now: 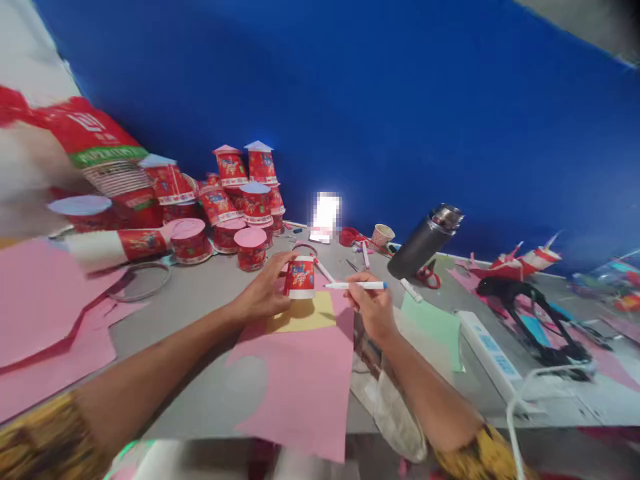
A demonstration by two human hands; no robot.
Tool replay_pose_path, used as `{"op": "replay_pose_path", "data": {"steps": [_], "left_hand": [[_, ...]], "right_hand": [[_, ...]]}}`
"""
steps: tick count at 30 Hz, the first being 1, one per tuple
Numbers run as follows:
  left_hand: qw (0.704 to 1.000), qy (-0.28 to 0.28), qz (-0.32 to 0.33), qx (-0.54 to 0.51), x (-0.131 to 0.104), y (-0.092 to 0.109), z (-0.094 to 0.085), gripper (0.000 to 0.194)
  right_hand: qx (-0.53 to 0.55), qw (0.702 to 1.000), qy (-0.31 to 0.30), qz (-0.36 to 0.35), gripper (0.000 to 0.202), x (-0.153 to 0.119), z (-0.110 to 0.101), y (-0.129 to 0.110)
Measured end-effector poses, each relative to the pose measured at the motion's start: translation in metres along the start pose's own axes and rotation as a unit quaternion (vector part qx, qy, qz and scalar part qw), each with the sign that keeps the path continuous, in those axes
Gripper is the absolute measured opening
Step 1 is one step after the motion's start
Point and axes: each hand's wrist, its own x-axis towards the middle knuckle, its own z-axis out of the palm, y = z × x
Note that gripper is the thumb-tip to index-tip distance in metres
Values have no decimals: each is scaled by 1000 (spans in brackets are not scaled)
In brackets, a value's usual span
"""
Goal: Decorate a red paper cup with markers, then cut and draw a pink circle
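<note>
Grey table (pixel 200 287): left fingers (pixel 281 260) gripping red cup (pixel 301 277); right fingers (pixel 355 279) pinching white marker (pixel 338 286) near it.

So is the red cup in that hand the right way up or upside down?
Upside down: the red cup in the left hand has its narrower end up and its wider end down.

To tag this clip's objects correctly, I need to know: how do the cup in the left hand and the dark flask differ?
The cup is red with a printed pattern; the flask is plain dark grey with a shiny metallic top. The cup is short and squat, while the flask is taller and longer. The left hand holds the cup; the flask rests on the table, untouched. Both have rounded sides.
</note>
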Motion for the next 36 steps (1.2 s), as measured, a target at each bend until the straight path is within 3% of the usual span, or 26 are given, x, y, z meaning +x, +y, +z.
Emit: {"op": "replay_pose_path", "data": {"steps": [8,14,17,21,24,27,30,32,36], "left_hand": [[999,-15,-9,32,-4,3,-2,88],[998,20,4,51,-2,5,1,92],[999,11,19,46,-2,3,0,91],[999,22,-2,38,-1,2,-5,88],[998,47,-29,37,-1,3,-6,87],[997,53,-48,34,-2,3,-6,84],[996,59,-52,34,-2,0,-5,83],[996,61,-50,41,-3,-4,-4,83],[994,79,-56,44,-3,-9,-3,82]], "right_hand": [[-131,986,-40,-98,15,-21,13,-15],[-215,955,-112,-173,16,-22,25,-38],[-180,970,-75,-143,22,-13,23,-18],[-183,976,58,-100,30,12,1,17],[-298,942,72,-134,29,32,-25,25],[-488,857,33,-163,33,43,-49,20],[-632,770,10,-86,56,53,-67,15],[-660,750,12,-45,62,63,-74,14],[-671,741,-11,-23,64,83,-79,16]]}}
